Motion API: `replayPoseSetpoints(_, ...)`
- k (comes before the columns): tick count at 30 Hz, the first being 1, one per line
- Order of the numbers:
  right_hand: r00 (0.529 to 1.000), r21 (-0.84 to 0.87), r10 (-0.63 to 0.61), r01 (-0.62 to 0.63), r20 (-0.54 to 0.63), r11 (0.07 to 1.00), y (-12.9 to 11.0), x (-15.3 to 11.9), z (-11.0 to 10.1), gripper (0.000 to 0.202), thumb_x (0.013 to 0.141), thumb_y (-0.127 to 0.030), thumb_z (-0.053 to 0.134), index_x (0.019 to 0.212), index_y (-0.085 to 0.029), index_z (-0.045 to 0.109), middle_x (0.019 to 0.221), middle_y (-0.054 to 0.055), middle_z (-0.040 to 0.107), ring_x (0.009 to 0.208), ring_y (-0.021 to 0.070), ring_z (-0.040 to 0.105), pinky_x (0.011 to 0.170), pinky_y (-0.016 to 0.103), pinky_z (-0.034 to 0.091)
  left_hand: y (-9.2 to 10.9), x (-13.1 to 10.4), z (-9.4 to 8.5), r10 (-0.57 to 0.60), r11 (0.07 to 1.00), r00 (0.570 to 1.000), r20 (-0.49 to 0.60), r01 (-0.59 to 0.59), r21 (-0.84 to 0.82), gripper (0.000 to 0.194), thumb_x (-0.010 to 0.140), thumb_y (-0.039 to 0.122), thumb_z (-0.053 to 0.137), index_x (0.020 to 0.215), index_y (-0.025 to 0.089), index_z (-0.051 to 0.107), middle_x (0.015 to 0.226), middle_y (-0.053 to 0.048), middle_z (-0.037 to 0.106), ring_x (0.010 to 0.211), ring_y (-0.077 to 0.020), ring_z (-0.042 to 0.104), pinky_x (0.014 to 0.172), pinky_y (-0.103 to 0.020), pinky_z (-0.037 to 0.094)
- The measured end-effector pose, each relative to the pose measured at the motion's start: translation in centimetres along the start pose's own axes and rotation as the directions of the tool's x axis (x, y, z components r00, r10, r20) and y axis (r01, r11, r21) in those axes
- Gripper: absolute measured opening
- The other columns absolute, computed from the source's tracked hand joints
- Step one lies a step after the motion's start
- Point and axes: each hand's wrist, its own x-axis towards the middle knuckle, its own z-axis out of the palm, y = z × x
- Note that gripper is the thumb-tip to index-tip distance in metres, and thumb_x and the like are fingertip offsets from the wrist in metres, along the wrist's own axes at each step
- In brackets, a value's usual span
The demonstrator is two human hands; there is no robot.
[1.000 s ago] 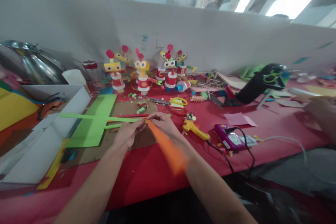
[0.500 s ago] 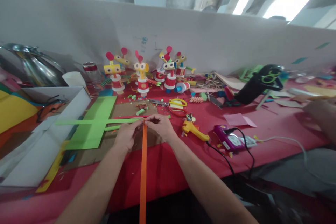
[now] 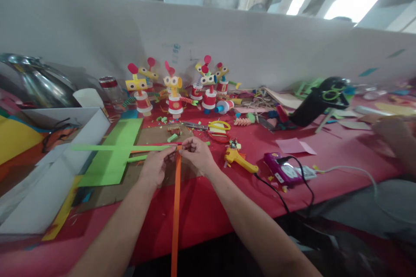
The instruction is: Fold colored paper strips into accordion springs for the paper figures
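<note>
The right hand has thumb and fingertips pinched at the top end of a long, narrow orange paper strip, while the left hand pinches the near end of a long, light-green paper strip; how its hidden fingers lie I cannot tell. The strips meet between the fingertips, over the brown cardboard sheet; the orange one trails from there toward the body, past the sheet's near edge, the green one out beyond its left side. Both should be feather-light, bendy and dry, quick to crease or tear, so the meeting point is the place to grip, flat and gently, with the tails loose. Right of the cardboard lies a yellow plastic glue gun; behind it stand red-and-white paper-cup figures.
</note>
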Motion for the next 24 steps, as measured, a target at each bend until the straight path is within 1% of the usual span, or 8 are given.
replayPoseSetpoints(6,1.0,-0.03,-0.003,0.004,0.019,1.0,0.0,0.0,-0.1,0.026,0.059,-0.022,0.07,0.08,-0.018,0.056,0.069,-0.003,0.058,0.064,0.0101,0.055,0.063,0.024,0.044,0.0,-0.3,-0.1,-0.013,0.994,1.0,-0.016,0.015,0.108,0.026,0.048,0.022,0.083,0.067,0.009,0.071,0.061,-0.004,0.068,0.055,-0.0093,0.057,0.054,-0.021,0.043)
replayPoseSetpoints(9,0.999,-0.007,0.002,-0.002,0.037,1.0,-0.4,-0.1,-0.1,0.028,0.059,-0.022,0.071,0.083,-0.019,0.056,0.07,-0.004,0.058,0.064,0.0099,0.055,0.064,0.024,0.044,0.0,-0.3,-0.1,0.018,0.991,1.0,-0.009,-0.016,0.133,0.027,0.048,0.024,0.083,0.068,0.01,0.072,0.061,-0.005,0.068,0.054,-0.0106,0.058,0.055,-0.022,0.044)
replayPoseSetpoints(11,0.998,0.031,0.04,-0.041,0.054,0.999,-0.7,-0.2,-0.1,0.027,0.062,-0.025,0.07,0.085,-0.019,0.057,0.071,-0.003,0.059,0.065,0.0101,0.056,0.062,0.023,0.044,-0.1,-0.2,-0.1,0.03,0.991,0.999,-0.014,-0.028,0.131,0.026,0.048,0.025,0.083,0.066,0.01,0.071,0.06,-0.005,0.068,0.055,-0.0115,0.058,0.056,-0.023,0.045)
replayPoseSetpoints(14,0.988,0.034,0.124,-0.128,0.096,0.991,-1.0,-0.2,-0.2,0.017,0.071,-0.033,0.063,0.077,-0.018,0.057,0.065,-0.003,0.057,0.06,0.01,0.055,0.056,0.022,0.04,-0.3,-0.2,-0.3,0.041,0.991,0.999,-0.015,-0.038,0.129,0.023,0.05,0.025,0.082,0.062,0.011,0.069,0.057,-0.003,0.067,0.054,-0.0105,0.057,0.056,-0.022,0.044)
replayPoseSetpoints(17,0.985,-0.043,0.11,-0.105,0.136,0.994,-0.6,0.0,-0.3,0.018,0.072,-0.034,0.061,0.069,-0.017,0.056,0.06,-0.004,0.054,0.055,0.0091,0.051,0.051,0.021,0.037,-0.4,-0.2,-0.3,0.046,0.989,0.999,0.019,-0.049,0.138,0.022,0.053,0.026,0.081,0.061,0.011,0.069,0.054,-0.001,0.064,0.051,-0.0092,0.054,0.054,-0.021,0.042)
replayPoseSetpoints(20,0.991,-0.036,0.079,-0.075,0.111,0.996,0.0,0.2,-0.4,0.016,0.069,-0.032,0.063,0.067,-0.018,0.055,0.056,-0.006,0.052,0.052,0.0083,0.048,0.05,0.021,0.036,-0.2,-0.4,-0.1,0.008,0.993,0.998,0.068,-0.016,0.118,0.022,0.054,0.026,0.081,0.064,0.011,0.07,0.056,-0.002,0.064,0.052,-0.0095,0.054,0.055,-0.022,0.043)
replayPoseSetpoints(22,0.992,-0.016,0.1,-0.099,0.083,0.995,0.2,0.3,-0.4,0.017,0.069,-0.033,0.063,0.067,-0.018,0.055,0.053,-0.006,0.05,0.049,0.008,0.047,0.049,0.021,0.035,0.0,-0.5,0.1,-0.022,0.993,0.996,0.083,0.012,0.12,0.022,0.051,0.024,0.081,0.064,0.01,0.07,0.055,-0.001,0.064,0.052,-0.0094,0.054,0.055,-0.021,0.043)
replayPoseSetpoints(24,0.988,-0.006,0.129,-0.129,0.084,0.992,0.0,0.2,-0.4,0.018,0.069,-0.033,0.063,0.067,-0.018,0.055,0.051,-0.006,0.051,0.047,0.0077,0.046,0.048,0.021,0.035,0.2,-0.6,0.2,-0.035,0.99,0.996,0.087,0.023,0.139,0.022,0.049,0.022,0.082,0.063,0.01,0.07,0.055,-0.001,0.064,0.052,-0.0093,0.055,0.054,-0.021,0.043)
